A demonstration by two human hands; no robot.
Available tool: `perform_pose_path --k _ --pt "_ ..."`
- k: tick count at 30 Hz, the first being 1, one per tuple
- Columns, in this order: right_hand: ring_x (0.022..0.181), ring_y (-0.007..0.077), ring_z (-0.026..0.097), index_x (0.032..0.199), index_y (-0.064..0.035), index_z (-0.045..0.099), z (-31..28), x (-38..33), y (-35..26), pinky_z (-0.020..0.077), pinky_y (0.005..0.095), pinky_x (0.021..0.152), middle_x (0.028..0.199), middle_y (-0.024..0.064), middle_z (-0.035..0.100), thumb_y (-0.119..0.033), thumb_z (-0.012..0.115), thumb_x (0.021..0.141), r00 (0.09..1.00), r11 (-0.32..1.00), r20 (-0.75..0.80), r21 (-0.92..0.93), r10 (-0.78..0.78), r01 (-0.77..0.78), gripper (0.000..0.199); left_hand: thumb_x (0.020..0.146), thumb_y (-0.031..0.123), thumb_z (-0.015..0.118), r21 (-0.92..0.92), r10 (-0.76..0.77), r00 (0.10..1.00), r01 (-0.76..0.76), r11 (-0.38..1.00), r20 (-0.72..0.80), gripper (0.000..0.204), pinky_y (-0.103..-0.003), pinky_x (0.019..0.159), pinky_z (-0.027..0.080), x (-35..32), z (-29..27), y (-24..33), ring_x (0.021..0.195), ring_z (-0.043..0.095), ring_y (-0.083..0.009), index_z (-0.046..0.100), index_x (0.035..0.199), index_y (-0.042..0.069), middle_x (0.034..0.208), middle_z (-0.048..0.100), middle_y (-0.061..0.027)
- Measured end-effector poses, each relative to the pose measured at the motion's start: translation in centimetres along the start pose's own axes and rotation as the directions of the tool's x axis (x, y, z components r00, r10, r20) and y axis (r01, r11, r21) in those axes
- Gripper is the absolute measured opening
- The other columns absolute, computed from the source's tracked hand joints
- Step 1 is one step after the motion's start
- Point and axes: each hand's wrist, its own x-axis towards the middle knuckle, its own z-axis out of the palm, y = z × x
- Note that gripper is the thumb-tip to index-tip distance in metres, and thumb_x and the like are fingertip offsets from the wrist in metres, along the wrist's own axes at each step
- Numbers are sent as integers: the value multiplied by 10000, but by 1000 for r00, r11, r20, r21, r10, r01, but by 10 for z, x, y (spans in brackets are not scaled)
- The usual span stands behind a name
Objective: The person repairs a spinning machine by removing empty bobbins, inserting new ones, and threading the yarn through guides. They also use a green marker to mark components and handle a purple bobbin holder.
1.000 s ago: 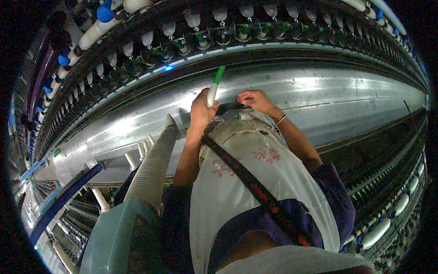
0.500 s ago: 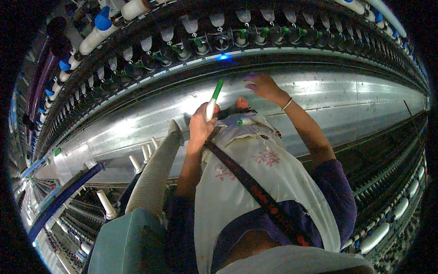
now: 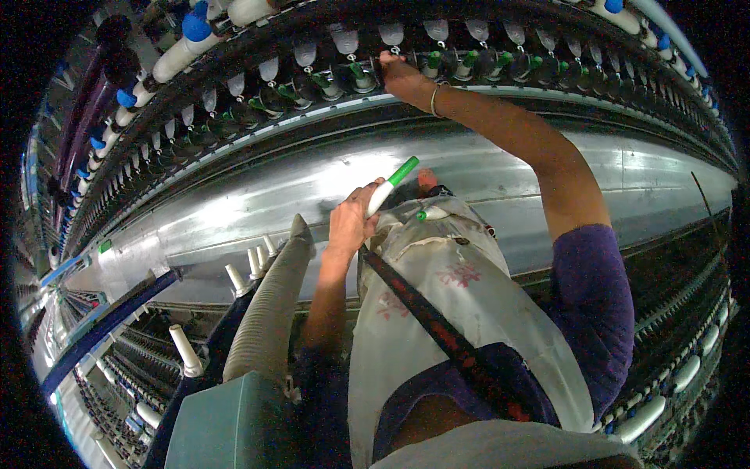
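Observation:
My left hand [image 3: 351, 223] is wrapped around a bobbin [image 3: 380, 199] of white yarn, its bare green end [image 3: 404, 170] tilted up and to the right. At the far row of spindles, my right hand [image 3: 404, 78] reaches in with its fingers closed; whatever they grip is hidden. Bobbins with green tops [image 3: 361, 76] stand on either side of that hand, below hanging clear guides [image 3: 344, 41]. Another green tube end [image 3: 422, 215] pokes out at the top of my white apron [image 3: 453, 289].
A ribbed hose [image 3: 269, 324] rises from a grey-green box [image 3: 223, 426] at my left. Beside it, several white pegs [image 3: 185, 349] stand on a dark bar. A metal floor strip [image 3: 500, 176] runs between the spinning frames. White yarn packages [image 3: 641, 420] line the lower right.
My right hand has moved up and away, from above the floor strip to the spindle row. The left hand still holds the bobbin, now leaning further right. The view has shifted slightly.

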Motion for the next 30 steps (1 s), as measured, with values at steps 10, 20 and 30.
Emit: perform_pose_path --k 10,20,30 --pt "820 282 587 836 -67 633 -49 -40 61 439 387 685 862 90 603 -125 603 715 937 836 -276 548 216 -32 137 703 97 716 -7 23 990 -24 1000 -139 511 -433 800 509 -4 -4 -27 958 612 -380 565 1191 110 1123 615 -167" --pt "690 300 620 822 -54 666 -169 -290 -125 491 401 635 752 155 641 -169 566 784 888 -212 339 886 -311 -413 158 687 132 758 -205 -36 994 13 979 -107 498 -356 762 496 19 30 12 829 649 -306 575 1136 21 890 657 -177" --pt "920 303 653 1255 -177 547 -191 -518 -162 535 419 735 1111 85 655 -331 449 928 662 -121 747 653 -61 -748 375 789 221 731 -515 196 826 129 847 528 612 -259 523 473 81 224 191 569 571 -121 464 1306 30 877 664 -103"
